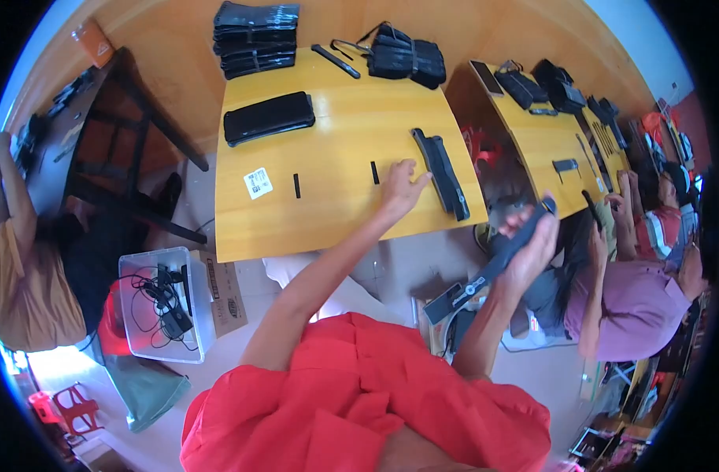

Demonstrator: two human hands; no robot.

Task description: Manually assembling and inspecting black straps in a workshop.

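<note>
My right hand [530,250] is closed around a long, flat black bar [497,263], held tilted off the table's right front corner. Its lower end carries a pale round mark and hangs below my wrist. Over the yellow table [336,220], my left hand [404,189] has its fingers apart and nothing visible in them. Just right of its fingertips lie long black flat pieces [442,175], side by side. A short black strip [375,172] lies by the left hand, and another black strip [297,186] is farther left, beside a white printed label [258,183].
Toward the back are a black stack [265,118], a taller bundled pile [255,39], a narrow black bar [336,60] and a strapped bundle [406,57]. A clear bin [202,315] of cables stands on the floor at left. People sit at tables on both sides.
</note>
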